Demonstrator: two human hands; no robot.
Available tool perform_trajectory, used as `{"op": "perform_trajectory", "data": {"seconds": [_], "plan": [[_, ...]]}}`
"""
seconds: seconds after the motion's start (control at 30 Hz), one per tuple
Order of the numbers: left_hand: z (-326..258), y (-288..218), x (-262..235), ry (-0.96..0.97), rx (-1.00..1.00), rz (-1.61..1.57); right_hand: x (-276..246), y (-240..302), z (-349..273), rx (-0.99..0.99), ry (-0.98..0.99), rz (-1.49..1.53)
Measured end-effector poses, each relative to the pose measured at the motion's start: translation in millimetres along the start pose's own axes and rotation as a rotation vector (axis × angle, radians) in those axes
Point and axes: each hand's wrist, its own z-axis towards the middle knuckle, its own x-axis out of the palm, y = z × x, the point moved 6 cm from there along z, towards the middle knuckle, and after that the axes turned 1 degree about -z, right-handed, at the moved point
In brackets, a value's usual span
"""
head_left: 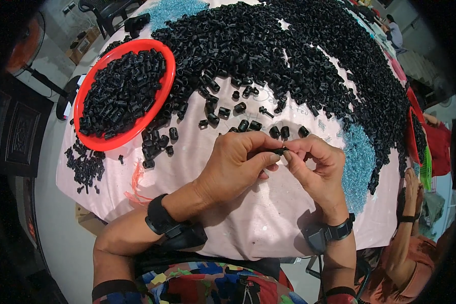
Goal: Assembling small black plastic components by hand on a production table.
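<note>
My left hand (235,164) and my right hand (314,167) meet over the middle of the pale cloth-covered table (248,223). Together they pinch one small black plastic part (279,150) between thumbs and fingertips. Just beyond my fingers lie several loose black plastic parts (248,125). A huge heap of the same black parts (299,55) covers the far half of the table. Both wrists wear black bands.
A red oval tray (163,88) full of black parts sits at the left. A small cluster of black parts (86,164) lies near the left edge. Piles of light blue bits (358,162) lie right and far back. Another person's arm (408,223) works at the right.
</note>
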Motion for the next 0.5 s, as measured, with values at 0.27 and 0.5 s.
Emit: {"op": "perform_trajectory", "data": {"seconds": [0.27,0.5], "plan": [[-5.4,-9.0,2.8,-0.047,0.102,0.233,0.7,7.8,2.9,-0.042,0.047,-0.080],[-6.4,-12.0,8.6,-0.108,0.195,0.472,1.2,0.4,-1.1,0.112,0.022,-0.010]]}}
